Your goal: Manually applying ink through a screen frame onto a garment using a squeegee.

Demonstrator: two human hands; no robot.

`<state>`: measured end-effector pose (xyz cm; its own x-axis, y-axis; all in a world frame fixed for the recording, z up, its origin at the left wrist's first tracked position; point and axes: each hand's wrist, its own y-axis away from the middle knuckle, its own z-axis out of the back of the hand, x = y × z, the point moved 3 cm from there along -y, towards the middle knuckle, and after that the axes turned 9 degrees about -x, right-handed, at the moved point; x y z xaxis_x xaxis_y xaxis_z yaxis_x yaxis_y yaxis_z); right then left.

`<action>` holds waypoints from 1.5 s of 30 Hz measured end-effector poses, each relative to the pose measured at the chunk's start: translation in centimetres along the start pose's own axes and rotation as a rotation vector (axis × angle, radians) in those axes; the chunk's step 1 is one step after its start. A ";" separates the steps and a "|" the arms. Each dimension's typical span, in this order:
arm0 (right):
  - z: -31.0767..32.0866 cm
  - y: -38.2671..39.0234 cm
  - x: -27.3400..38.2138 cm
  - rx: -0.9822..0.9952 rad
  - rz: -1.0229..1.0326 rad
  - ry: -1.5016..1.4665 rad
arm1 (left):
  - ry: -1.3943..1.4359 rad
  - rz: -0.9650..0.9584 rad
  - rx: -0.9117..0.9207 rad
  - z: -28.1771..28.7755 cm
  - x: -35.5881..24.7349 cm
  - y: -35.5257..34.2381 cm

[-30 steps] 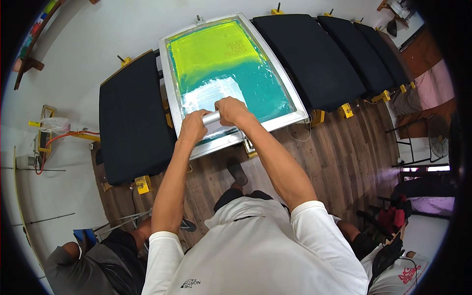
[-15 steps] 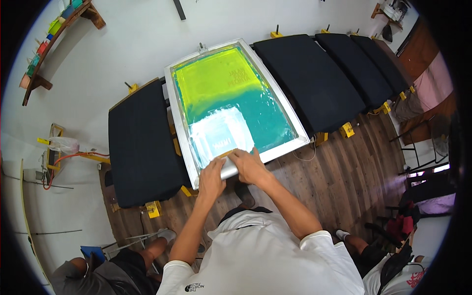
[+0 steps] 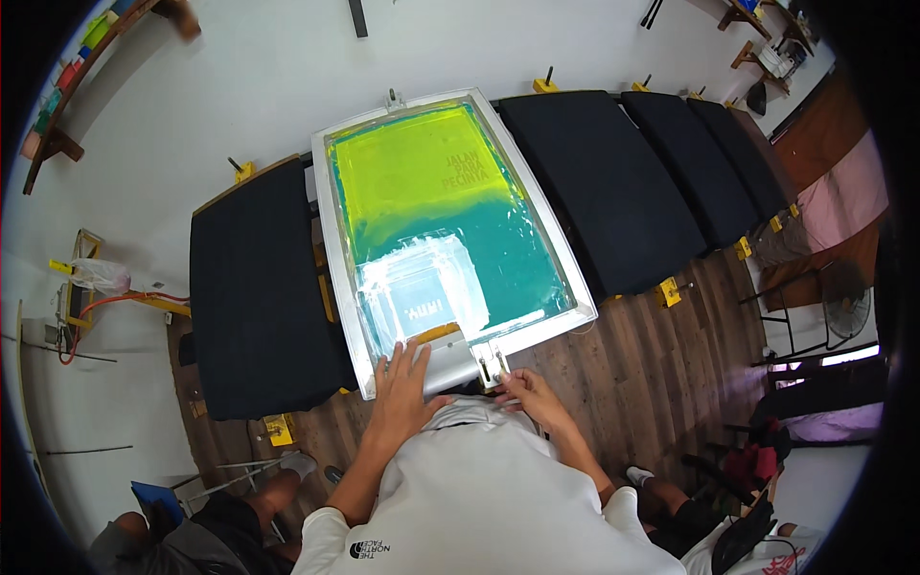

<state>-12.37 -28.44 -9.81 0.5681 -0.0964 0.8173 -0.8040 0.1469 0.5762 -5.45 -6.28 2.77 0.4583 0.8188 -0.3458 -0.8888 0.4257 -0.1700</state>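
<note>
A screen-printing frame [image 3: 567, 268] with a pale metal border lies over the board line. Its mesh is yellow-green at the far part and teal nearer, with a white ink patch [image 3: 465, 278] at the near left. A squeegee [image 3: 446, 366] with a grey holder and yellowish edge rests at the frame's near end. My left hand [image 3: 402, 398] lies with fingers spread on the near frame edge, left of the squeegee. My right hand [image 3: 533, 398] has its fingers curled at a small metal bracket [image 3: 491, 364] on the near edge; the fingertips are partly hidden.
Black-covered print boards [image 3: 264, 292] stand left of the frame and several more [image 3: 604, 192] to its right, with yellow brackets [image 3: 671, 292] at their ends. A shelf of tubs [image 3: 81, 81] hangs upper left. Two people [image 3: 206, 532] are at the lower corners. A fan [image 3: 846, 311] stands right.
Both hands have left the squeegee, which now lies at the near end. My left hand has opened onto the frame edge; my right has moved down to the bracket, which has come into view.
</note>
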 end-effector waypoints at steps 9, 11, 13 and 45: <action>-1.4 0.1 0.3 0.002 -0.148 -0.384 | 1.981 -0.155 0.290 13.3 -11.4 -3.0; -1.5 0.0 0.1 -0.009 -0.152 -0.395 | 2.151 -0.270 0.414 14.8 -13.9 -4.5; -1.8 0.2 0.4 -0.035 -0.108 -0.401 | 2.277 -0.455 0.561 14.6 -15.0 -4.7; -1.9 -0.1 -0.3 -0.111 -0.049 -0.462 | 2.497 -0.048 0.896 15.1 -14.4 -4.5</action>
<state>-12.10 -26.55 -10.16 0.4473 -0.5299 0.7205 -0.7402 0.2328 0.6308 -7.94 -14.20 22.46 -0.8343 -0.4707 -0.2870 -0.4183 0.8796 -0.2264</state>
